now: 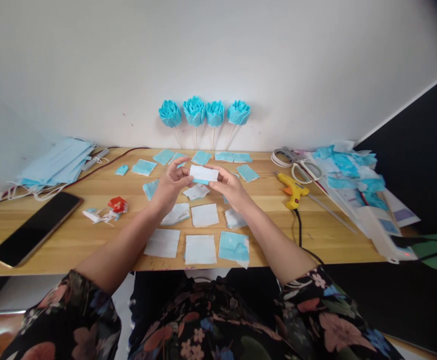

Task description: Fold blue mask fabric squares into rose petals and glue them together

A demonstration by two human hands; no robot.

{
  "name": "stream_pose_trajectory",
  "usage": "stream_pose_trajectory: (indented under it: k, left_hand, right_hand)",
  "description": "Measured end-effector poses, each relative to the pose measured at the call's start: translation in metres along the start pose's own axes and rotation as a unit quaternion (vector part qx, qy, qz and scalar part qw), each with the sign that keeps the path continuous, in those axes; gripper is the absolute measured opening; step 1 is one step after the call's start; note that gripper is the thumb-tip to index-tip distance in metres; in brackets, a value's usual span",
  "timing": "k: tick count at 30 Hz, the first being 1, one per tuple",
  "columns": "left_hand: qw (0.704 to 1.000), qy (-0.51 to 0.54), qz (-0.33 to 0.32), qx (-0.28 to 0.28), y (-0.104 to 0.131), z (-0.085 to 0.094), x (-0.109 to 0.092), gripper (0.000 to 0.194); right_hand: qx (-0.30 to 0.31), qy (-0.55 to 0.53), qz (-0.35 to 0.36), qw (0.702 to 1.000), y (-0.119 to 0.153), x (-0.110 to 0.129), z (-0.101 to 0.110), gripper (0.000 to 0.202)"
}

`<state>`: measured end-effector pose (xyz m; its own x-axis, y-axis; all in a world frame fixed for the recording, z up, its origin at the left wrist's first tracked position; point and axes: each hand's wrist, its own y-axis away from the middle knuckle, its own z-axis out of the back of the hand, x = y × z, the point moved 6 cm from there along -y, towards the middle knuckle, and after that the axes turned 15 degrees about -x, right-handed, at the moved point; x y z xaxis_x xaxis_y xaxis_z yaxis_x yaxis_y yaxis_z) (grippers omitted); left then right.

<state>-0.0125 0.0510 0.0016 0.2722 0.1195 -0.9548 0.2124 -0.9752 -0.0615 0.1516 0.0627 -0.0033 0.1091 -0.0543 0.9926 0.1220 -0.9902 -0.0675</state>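
Between my two hands I hold a small piece of mask fabric, its white side showing and a blue strip folded along its lower edge. My left hand pinches its left end between thumb and fingers. At the right end, my right hand grips it the same way. Below the hands lie white fabric squares in rows, with one blue square at the front right. Further blue pieces lie behind the hands. Several blue fabric flowers on thin sticks lean against the wall.
A yellow glue gun lies to the right, near white-handled scissors and a roll of tape. Blue scraps and a power strip are further right. At left are face masks, a phone and red-and-white scraps.
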Motion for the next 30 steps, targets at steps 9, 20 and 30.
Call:
stream_pose_trajectory:
  k: [9,20,30]
  left_hand:
    - [0.99,0.136,0.033,-0.011,0.002,-0.002,-0.003,0.048]
    - [0.996,-0.09,0.01,0.017,0.01,-0.005,0.006,0.023]
    - [0.992,-0.121,-0.031,-0.015,0.011,-0.001,-0.005,0.033]
  right_hand:
    - [-0.033,-0.023,0.002,0.999,-0.001,0.003,0.002,0.048]
    - [-0.06,-0.044,0.008,0.997,0.004,0.01,0.0,0.051]
    - [-0.042,-0.027,-0.002,0.999,0.005,0.001,-0.005,0.053]
